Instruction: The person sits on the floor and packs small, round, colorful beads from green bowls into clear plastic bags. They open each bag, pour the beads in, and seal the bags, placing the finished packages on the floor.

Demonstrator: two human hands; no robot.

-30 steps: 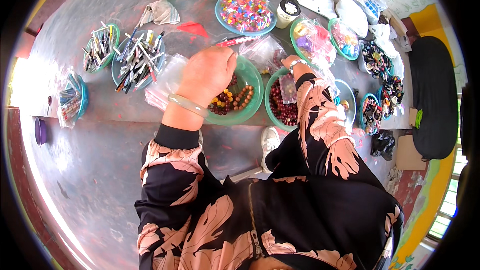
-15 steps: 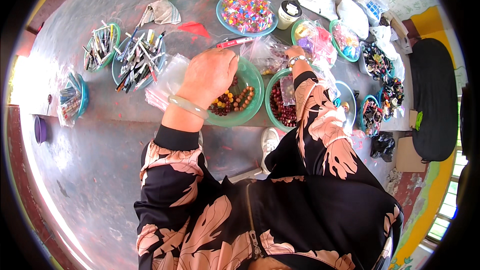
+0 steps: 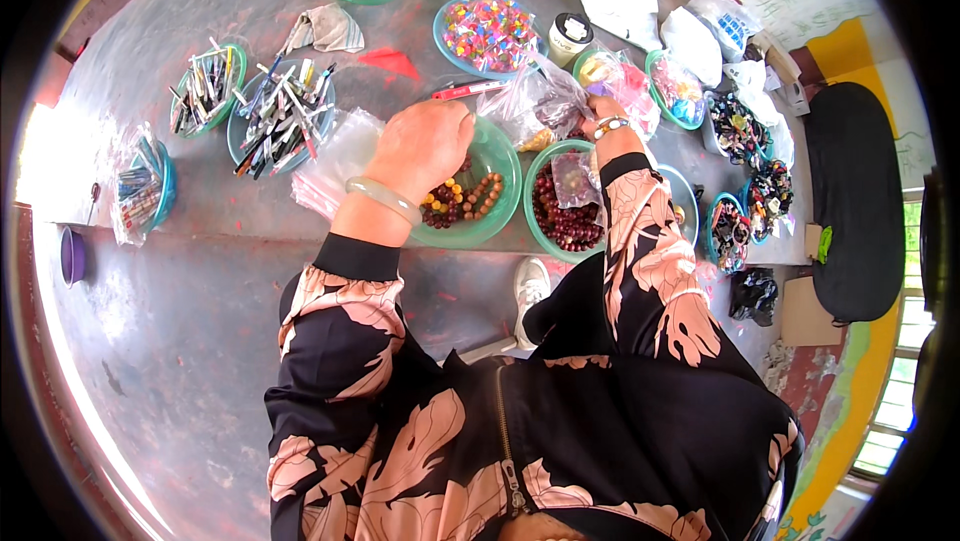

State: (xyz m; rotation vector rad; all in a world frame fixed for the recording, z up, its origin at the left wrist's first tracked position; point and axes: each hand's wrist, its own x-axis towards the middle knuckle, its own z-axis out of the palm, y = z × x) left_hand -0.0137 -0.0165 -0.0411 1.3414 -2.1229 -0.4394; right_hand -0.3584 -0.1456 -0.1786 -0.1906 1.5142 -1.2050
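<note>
My left hand, with a pale bangle at the wrist, hovers over the left side of a green bowl. Its fingers curl down and press together; what they hold, if anything, is hidden. Dark red, yellow and brown bead bracelets lie in that bowl. My right hand is closed on the gathered edge of a clear plastic bag, which has some yellowish beads low inside it. Below my right wrist stands another green bowl of dark red beads, with a small clear packet on top.
Clear plastic bags lie left of my left hand. Bowls of pens stand farther left. Behind are a basin of colourful wrapped pieces, a lidded cup and white bags. A red-and-white pen-like item lies behind the bowls.
My right hand has drawn the clear bag up and taller, its edge now bunched at my fingers. My left hand stays almost where it was.
</note>
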